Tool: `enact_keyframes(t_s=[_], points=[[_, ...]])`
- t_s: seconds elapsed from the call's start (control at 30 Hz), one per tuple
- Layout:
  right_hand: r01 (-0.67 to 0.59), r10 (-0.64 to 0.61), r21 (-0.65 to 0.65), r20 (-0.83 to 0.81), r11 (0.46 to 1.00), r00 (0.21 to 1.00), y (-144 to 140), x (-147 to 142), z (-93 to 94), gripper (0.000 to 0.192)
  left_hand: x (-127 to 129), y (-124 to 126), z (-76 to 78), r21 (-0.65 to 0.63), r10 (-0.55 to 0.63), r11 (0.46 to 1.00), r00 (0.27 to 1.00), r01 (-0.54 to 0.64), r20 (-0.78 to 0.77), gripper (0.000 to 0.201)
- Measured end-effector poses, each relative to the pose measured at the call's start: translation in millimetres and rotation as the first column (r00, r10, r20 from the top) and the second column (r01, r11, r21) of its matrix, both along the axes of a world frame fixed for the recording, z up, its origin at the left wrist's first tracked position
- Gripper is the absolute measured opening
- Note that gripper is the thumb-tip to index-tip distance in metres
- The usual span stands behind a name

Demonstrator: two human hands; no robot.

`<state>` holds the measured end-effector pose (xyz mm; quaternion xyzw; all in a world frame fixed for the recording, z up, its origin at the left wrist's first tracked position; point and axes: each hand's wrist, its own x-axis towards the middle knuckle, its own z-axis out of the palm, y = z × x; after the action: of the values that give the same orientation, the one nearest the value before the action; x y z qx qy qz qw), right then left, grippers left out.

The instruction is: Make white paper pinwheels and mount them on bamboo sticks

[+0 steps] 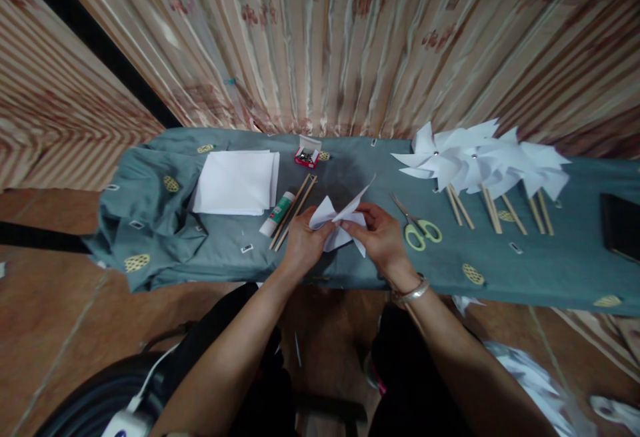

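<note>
Between the stack of white paper sheets at far left and the row of finished white paper pinwheels on wooden sticks at far right, bare teal patterned tablecloth leaves a passage. A white glue stick with green cap and thin wooden sticks crowd its left; green-handled scissors lie just right. A small red box blocks the far edge.

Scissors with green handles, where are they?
In the head view, the scissors lie on the cloth just right of the right hand, left of the pinwheels.
</note>
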<state>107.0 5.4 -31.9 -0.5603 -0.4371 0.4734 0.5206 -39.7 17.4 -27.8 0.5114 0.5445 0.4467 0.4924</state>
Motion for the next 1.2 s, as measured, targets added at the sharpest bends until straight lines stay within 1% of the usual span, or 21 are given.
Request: enact_keyframes(t_s=[0.17,0.33,0.53,0.67,0.83,0.93,1.07,1.2], points=[[0.002,-0.003,-0.017,-0.057,1.000,0.998,0.2,-1.2,0.1,0.041,-0.4,0.1,0.5,0.010,-0.008,1.000,1.000,0.008,-0.025,0.021],[0.009,-0.010,-0.018,-0.038,1.000,0.999,0.8,-1.1,-1.2,0.041,-0.6,0.3,0.3,0.029,-0.019,0.999,0.999,0.020,-0.036,0.021],[-0.013,0.012,-0.028,-0.036,1.000,0.999,-0.1,-0.2,-0.6,0.041,-0.8,1.1,-3.2,0.034,-0.009,0.999,0.999,0.011,-0.039,0.021],[-0.005,0.004,-0.029,-0.044,1.000,0.999,-0.6,-0.7,-1.0,0.040,-0.6,0.6,-5.4,0.054,-0.014,0.998,1.000,0.015,-0.028,0.021],[-0.010,0.010,-0.004,-0.046,1.000,0.999,0.2,-0.9,-2.6,0.040,0.7,-0.5,-2.2,0.040,0.001,0.999,0.999,0.001,-0.033,0.018],[-0.016,0.016,0.005,-0.024,1.000,1.000,1.0,-0.4,-2.6,0.040,1.3,0.7,0.4,0.031,0.007,0.999,1.000,-0.007,-0.005,0.017],[-0.013,0.014,0.032,-0.017,0.999,1.000,1.3,-0.4,-1.8,0.038,1.0,3.7,-0.2,0.024,-0.005,1.000,0.997,0.003,0.072,0.019],[-0.014,0.014,0.049,0.001,0.999,1.000,1.7,-0.5,-1.0,0.038,0.9,4.1,-1.3,-0.038,-0.001,0.999,0.994,0.005,0.111,0.022]])
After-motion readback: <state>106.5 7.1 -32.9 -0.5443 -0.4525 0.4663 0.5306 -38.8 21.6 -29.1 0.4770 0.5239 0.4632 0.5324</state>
